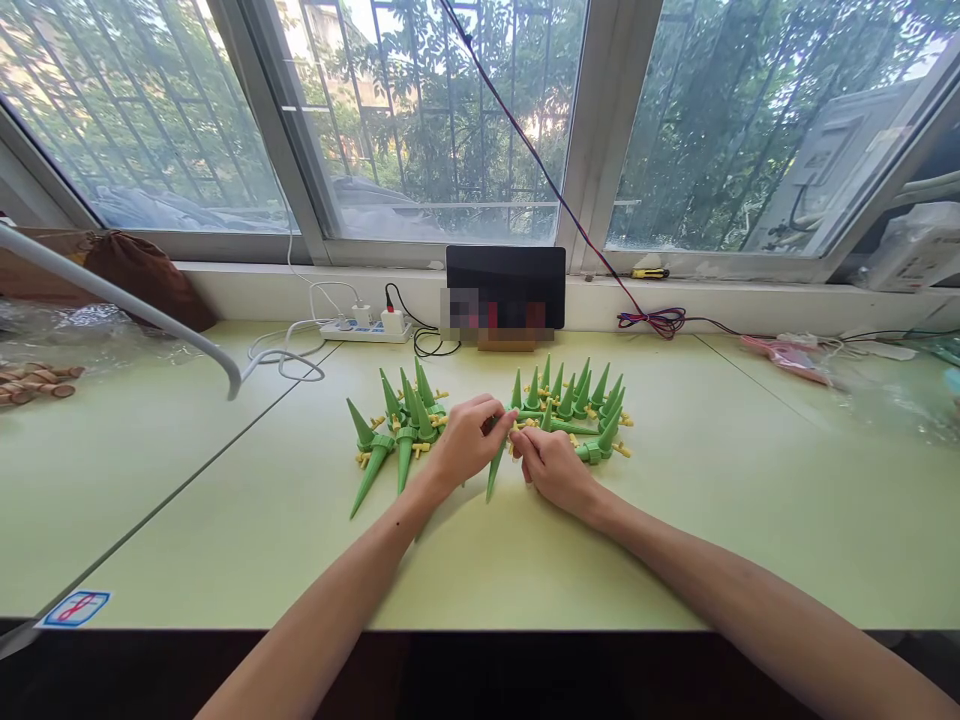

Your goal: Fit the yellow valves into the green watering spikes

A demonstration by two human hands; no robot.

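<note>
Both my hands meet over the middle of the pale green table. My left hand is closed around the top of a green plastic cone spike that points down toward me. My right hand pinches a small yellow part at the same spike's head. A group of green spikes with yellow fittings lies to the left of my hands, some upright and some flat. Another cluster of upright green spikes stands just behind my right hand.
A dark screen leans on the window sill behind the spikes, with a white power strip and cables to its left. A white curved tube reaches in from the left. Wooden pieces and clear plastic bags lie at the table's sides.
</note>
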